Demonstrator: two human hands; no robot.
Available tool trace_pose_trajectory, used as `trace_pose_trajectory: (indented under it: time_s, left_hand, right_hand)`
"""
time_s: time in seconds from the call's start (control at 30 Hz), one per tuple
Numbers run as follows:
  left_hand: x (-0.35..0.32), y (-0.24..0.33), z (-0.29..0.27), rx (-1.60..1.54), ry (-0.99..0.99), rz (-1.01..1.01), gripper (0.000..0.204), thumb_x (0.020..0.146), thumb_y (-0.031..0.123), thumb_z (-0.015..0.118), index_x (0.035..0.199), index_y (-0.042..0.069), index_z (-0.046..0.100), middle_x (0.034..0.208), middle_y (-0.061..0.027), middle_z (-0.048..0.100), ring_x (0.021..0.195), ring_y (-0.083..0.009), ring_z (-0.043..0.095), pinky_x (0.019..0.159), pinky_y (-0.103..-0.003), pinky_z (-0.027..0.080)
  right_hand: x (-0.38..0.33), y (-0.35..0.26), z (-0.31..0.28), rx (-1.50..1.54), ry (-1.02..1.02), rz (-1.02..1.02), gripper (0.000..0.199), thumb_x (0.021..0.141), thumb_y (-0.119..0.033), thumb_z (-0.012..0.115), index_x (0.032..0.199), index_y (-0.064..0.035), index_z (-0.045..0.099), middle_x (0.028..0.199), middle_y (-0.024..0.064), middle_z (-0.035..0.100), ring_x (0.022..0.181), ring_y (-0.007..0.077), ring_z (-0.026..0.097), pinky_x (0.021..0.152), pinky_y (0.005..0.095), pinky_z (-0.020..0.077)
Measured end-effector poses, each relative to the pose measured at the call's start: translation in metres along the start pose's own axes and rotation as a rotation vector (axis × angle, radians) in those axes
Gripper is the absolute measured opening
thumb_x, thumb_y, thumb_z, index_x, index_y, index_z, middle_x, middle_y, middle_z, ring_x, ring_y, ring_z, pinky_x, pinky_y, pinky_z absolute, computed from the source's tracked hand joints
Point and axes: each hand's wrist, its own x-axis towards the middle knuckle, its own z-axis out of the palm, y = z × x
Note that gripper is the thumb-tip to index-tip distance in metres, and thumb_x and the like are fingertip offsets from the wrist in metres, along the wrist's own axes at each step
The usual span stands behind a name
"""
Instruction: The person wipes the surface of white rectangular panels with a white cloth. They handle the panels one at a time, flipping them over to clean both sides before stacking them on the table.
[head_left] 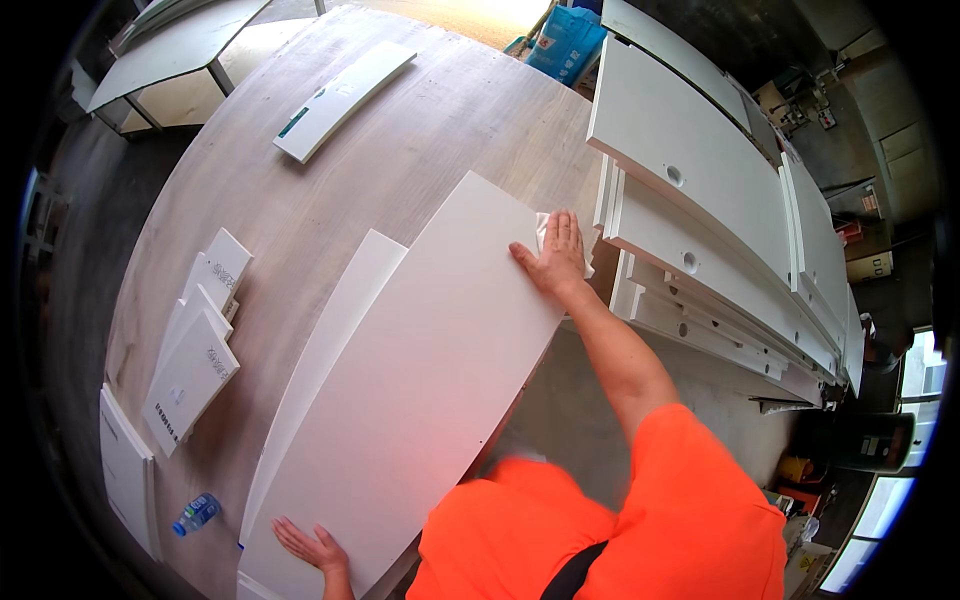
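Observation:
A long white panel [400,360] lies slantwise on the wood-grain table in front of me, overlapping another white panel [325,340] on its left. My left hand [312,546] rests flat near the panel's lower end, fingers spread and nothing in them. At the far right corner, my right hand [558,256] presses a white cloth [541,228] against the panel's end. Its fingers stretch over the cloth, with the thumb out to the side; part of the cloth is hidden beneath the palm.
White boards with round holes [690,170] are stacked to the right. Smaller white boards [195,375] lie at the left, near a plastic bottle [196,513]. Farther back are a narrow white board [345,100] and a blue bag [566,45] beyond the wood-grain table [480,110].

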Motion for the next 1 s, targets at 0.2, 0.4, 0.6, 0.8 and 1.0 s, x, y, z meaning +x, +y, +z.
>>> trace_pose_trajectory:
  time_s: [0.2,0.4,0.6,0.8,1.0]
  left_hand:
    - [0.005,0.003,-0.005,0.006,-0.033,-0.002,0.077,0.104,0.053,0.042,0.159,-0.001,0.032,0.165,-0.0238,0.030,0.153,-0.0439,0.026,0.124,-0.057,0.020]
    - [0.009,0.003,-0.007,0.005,-0.033,0.007,0.074,0.105,0.050,0.044,0.157,-0.001,0.035,0.164,-0.0243,0.032,0.152,-0.0450,0.027,0.123,-0.057,0.022]
    - [-0.006,0.005,-0.009,0.001,-0.007,-0.017,0.074,0.105,0.051,0.044,0.158,0.000,0.035,0.164,-0.0245,0.031,0.152,-0.0447,0.027,0.123,-0.057,0.022]
    - [0.006,0.008,-0.006,-0.001,0.001,0.010,0.075,0.104,0.051,0.044,0.158,0.000,0.034,0.164,-0.0245,0.031,0.153,-0.0443,0.027,0.124,-0.057,0.021]
    - [0.004,0.003,-0.006,0.003,-0.010,0.006,0.077,0.105,0.055,0.039,0.158,-0.001,0.034,0.165,-0.0243,0.031,0.152,-0.0455,0.027,0.124,-0.058,0.020]
  right_hand:
    - [0.101,-0.142,-0.005,0.035,-0.096,-0.154,0.123,0.088,-0.087,0.043,0.162,0.0062,0.014,0.172,0.0211,0.011,0.161,0.0326,0.006,0.130,0.0412,0.0059]
    - [0.107,-0.161,0.006,0.088,-0.100,-0.253,0.123,0.087,-0.089,0.040,0.163,0.0045,0.016,0.171,0.0205,0.015,0.160,0.0316,0.009,0.131,0.0399,0.0063]
    - [0.017,-0.018,-0.004,0.063,-0.041,0.039,0.113,0.093,-0.079,0.046,0.162,0.0062,0.016,0.170,0.0227,0.018,0.160,0.0334,0.011,0.130,0.0415,0.0063]
    - [-0.041,0.018,0.005,-0.080,0.071,0.175,0.118,0.091,-0.081,0.045,0.160,0.0099,0.017,0.169,0.0279,0.014,0.159,0.0392,0.007,0.130,0.0461,0.0030]
    - [-0.228,-0.160,0.018,0.258,-0.361,-0.926,0.107,0.092,-0.079,0.047,0.161,0.0003,0.027,0.170,0.0236,0.019,0.160,0.0370,0.013,0.130,0.0476,0.0050]
